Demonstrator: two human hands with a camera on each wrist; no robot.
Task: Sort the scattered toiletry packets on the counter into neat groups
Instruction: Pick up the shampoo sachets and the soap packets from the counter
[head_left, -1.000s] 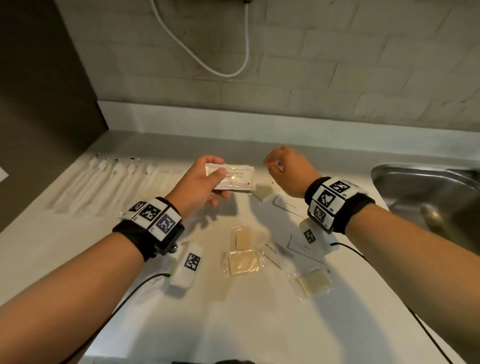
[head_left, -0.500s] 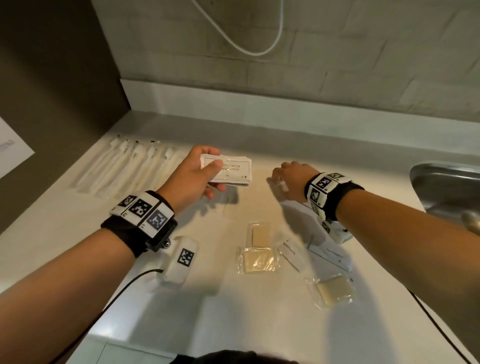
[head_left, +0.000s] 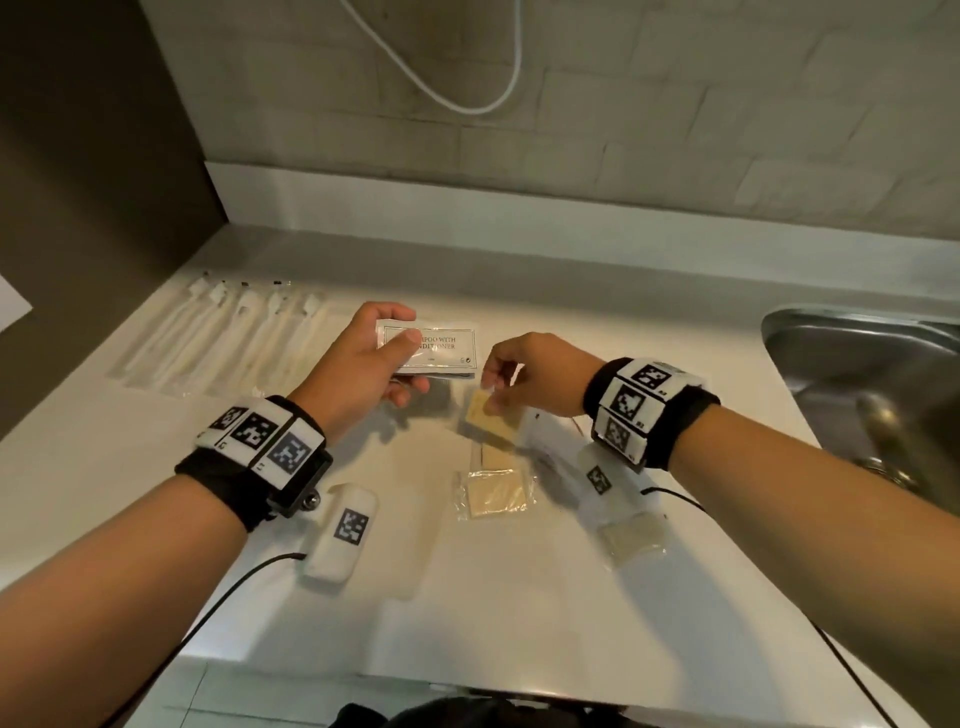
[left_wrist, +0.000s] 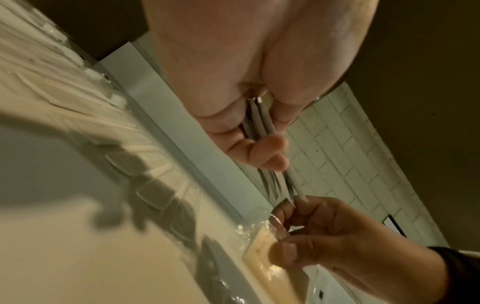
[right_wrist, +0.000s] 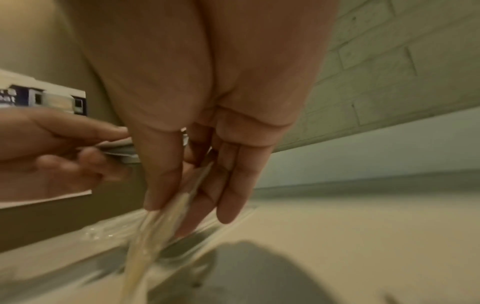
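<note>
Above the counter the left hand holds a stack of shampoo packets while the right hand pinches a yellow soap packet, which likely goes next beside the other soap packets

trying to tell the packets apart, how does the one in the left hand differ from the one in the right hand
The shampoo packet is white, opaque and printed; the soap packet is clear wrap showing a yellowish bar. The left hand holds the shampoo packet flat, atop a thin stack; the right hand pinches the soap packet by its top edge, so it hangs. Both are off the counter.
</note>
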